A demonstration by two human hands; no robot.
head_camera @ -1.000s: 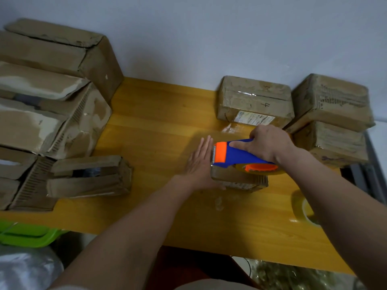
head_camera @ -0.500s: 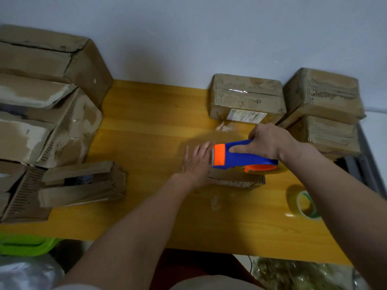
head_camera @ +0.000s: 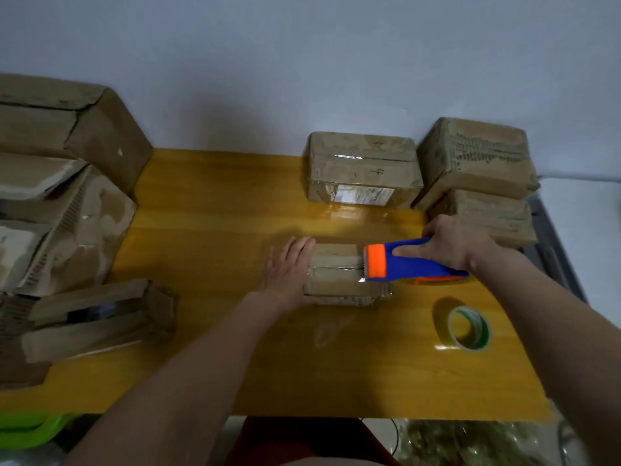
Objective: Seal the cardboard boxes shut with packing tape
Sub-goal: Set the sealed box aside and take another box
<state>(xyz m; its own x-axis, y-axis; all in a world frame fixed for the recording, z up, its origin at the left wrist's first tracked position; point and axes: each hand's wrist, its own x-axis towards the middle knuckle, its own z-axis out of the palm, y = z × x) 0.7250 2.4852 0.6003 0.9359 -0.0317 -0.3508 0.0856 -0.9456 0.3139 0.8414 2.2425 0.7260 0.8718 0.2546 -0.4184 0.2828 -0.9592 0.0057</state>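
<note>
A small flat cardboard box (head_camera: 339, 274) lies in the middle of the yellow table (head_camera: 215, 237), with a strip of clear tape along its top seam. My left hand (head_camera: 289, 267) presses flat against the box's left end, fingers straight. My right hand (head_camera: 453, 243) grips a blue and orange tape dispenser (head_camera: 406, 262), index finger laid along its side. The dispenser's toothed orange end sits over the right part of the box top.
A taped box marked 4 (head_camera: 364, 169) stands at the back, two stacked boxes (head_camera: 477, 183) to its right. Several worn, open boxes (head_camera: 64, 203) pile up at the left. A green-cored tape roll (head_camera: 468, 327) lies at the right front. A green bin (head_camera: 30, 428) sits below left.
The dispenser has travelled right along the box top, uncovering the taped left part. My left hand stays pressed on the box's left end. The camera view shifted.
</note>
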